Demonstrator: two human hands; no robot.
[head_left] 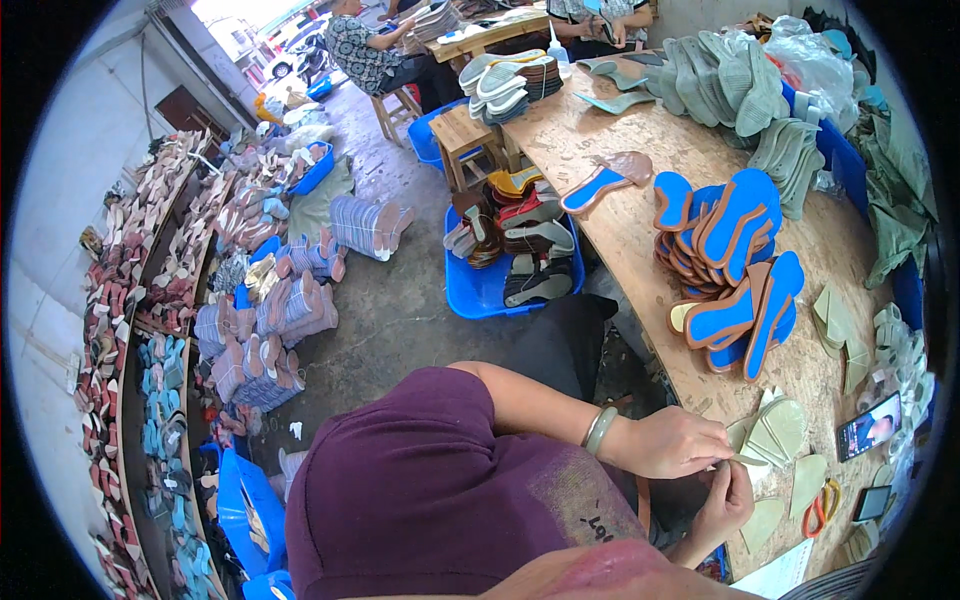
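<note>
Over the near edge of the wooden table, my left hand (680, 443), with a pale bangle on its wrist, pinches a thin pale green piece (748, 460) seen nearly edge-on. My right hand (728, 502) is closed just below, its fingertips meeting the left ones at the same piece; whether it also grips something smaller is hidden. Beyond my fingers lies a fan of pale green cut pieces (778, 428). Single pale green pieces (764, 522) rest closer in, beside scissors (815, 515) with orange and yellow handles.
Blue-topped brown insoles (735, 235) are piled on the table (620, 215), with grey-green soles (720, 80) behind. A lit phone (868, 427) leans at the right. Blue bins (470, 290) of soles stand on the floor. Shelves of shoe parts (110, 400) line the left; a person (365, 50) sits far off.
</note>
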